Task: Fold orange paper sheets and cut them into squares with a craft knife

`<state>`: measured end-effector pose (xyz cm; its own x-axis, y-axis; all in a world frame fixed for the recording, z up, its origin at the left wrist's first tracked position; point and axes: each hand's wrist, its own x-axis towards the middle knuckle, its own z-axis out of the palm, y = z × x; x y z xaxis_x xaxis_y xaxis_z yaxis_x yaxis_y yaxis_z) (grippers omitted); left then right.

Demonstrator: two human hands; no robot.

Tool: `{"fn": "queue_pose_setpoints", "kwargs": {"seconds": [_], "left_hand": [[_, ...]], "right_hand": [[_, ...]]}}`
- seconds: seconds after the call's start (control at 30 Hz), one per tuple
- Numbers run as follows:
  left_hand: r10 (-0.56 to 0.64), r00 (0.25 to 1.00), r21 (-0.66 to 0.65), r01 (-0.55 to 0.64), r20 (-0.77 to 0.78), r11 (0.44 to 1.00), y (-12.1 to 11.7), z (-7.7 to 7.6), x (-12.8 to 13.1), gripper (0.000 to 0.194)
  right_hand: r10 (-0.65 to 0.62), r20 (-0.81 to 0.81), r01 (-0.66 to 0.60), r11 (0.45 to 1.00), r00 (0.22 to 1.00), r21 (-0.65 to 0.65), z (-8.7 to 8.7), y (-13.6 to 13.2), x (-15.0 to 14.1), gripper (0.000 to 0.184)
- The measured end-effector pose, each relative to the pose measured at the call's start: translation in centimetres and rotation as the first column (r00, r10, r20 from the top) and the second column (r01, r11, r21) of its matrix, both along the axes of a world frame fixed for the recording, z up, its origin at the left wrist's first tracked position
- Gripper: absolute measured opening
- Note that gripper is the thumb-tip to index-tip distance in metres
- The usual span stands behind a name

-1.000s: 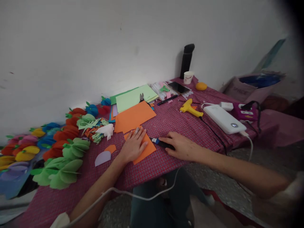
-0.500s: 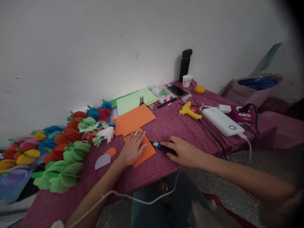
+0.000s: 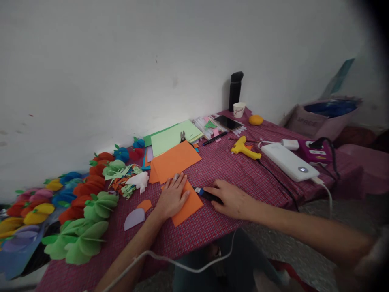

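Note:
My left hand (image 3: 174, 197) lies flat, fingers stretched out, pressing a small orange paper sheet (image 3: 191, 209) onto the checked tablecloth. In my right hand (image 3: 229, 199) is a dark utility knife (image 3: 209, 196) with a blue part near its front. Its tip points left and reaches the right edge of the orange sheet. A larger orange sheet (image 3: 176, 159) lies just beyond my left hand. Left of my left wrist are a lilac rounded paper piece (image 3: 134, 219) and an orange rounded piece (image 3: 145, 205).
Paper fruit shapes (image 3: 85, 239) crowd the left side, beside paper scraps (image 3: 126, 180). Farther back lie pale green sheets (image 3: 173, 138), a pen (image 3: 214, 138) and a phone (image 3: 227, 122). On the right are a yellow glue gun (image 3: 245, 149), a white power bank (image 3: 288, 161) and a purple socket block (image 3: 316, 152).
The whole view has shifted, so things appear slightly lower. The knife has moved slightly along the orange sheet's edge, its tip now less over the paper. My left hand stays on the sheet.

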<state>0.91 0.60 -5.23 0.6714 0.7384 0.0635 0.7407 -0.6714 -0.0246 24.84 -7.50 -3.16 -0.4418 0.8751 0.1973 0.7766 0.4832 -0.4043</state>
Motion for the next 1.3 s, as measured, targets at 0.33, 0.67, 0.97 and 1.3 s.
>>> {"fn": "queue_pose_setpoints", "kwargs": {"seconds": [0.33, 0.67, 0.97, 1.3], "left_hand": [[0.008, 1.0, -0.009, -0.008, 0.007, 1.0, 0.0, 0.0, 0.0, 0.061], [-0.031, 0.999, -0.057, 0.033, 0.031, 0.998, -0.8, 1.3, 0.5, 0.057], [-0.079, 0.997, -0.072, 0.079, 0.002, 0.994, -0.3, 0.9, 1.2, 0.058], [-0.079, 0.997, -0.031, 0.079, -0.016, 0.996, -0.3, 0.7, 1.2, 0.058]], "right_hand": [[-0.003, 0.032, 0.002, 1.0, 0.999, 0.031, 0.0, 1.0, -0.9, 0.044], [-0.062, -0.01, 0.062, 0.998, 0.998, -0.006, 0.4, -1.6, 0.2, 0.042], [-0.115, 0.007, 0.115, 0.993, 0.993, -0.001, -0.4, -1.6, 0.0, 0.044], [-0.117, 0.014, 0.117, 0.993, 0.993, 0.019, -0.4, -1.5, 0.9, 0.043]]}}
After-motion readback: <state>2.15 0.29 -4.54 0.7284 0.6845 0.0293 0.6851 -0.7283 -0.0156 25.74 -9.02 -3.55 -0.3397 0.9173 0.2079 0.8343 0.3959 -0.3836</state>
